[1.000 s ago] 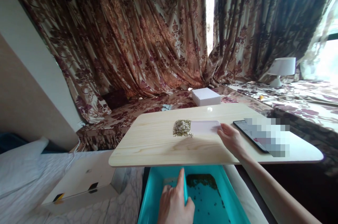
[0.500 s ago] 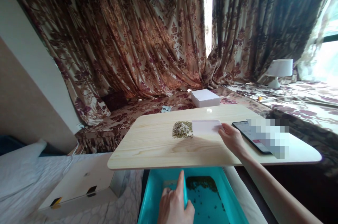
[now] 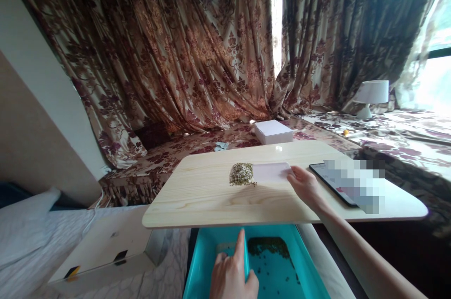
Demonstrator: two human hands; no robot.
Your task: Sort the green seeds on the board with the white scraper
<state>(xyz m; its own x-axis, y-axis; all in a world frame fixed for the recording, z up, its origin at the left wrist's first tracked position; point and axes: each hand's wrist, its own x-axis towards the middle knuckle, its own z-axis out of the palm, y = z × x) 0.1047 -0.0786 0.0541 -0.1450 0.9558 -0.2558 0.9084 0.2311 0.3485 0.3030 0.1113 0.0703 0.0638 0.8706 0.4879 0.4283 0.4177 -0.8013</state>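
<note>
My right hand (image 3: 305, 187) grips the right end of a thin, pale, flat sheet (image 3: 272, 172) on the wooden tabletop (image 3: 197, 200). The sheet's left end meets a small heap of green beans or seeds (image 3: 241, 174) mixed with white bits, and a few grains lie just below it. My left hand (image 3: 233, 268) is lower down at the divider of a teal bin (image 3: 303, 271). Its index finger points along the divider's rim, with the thumb on the right side and the other fingers curled on the left. Similar dark green grains (image 3: 269, 245) lie in the bin's right compartment.
A phone (image 3: 333, 184), partly blurred out, lies right of my right hand. A white box (image 3: 273, 131) stands behind the table. On the left, a larger white box (image 3: 102, 242) rests on the bed. A lamp (image 3: 371, 92) stands at the back right.
My right hand and the pale sheet have moved slightly left, against the heap. My left hand stays in nearly the same place at the bin.
</note>
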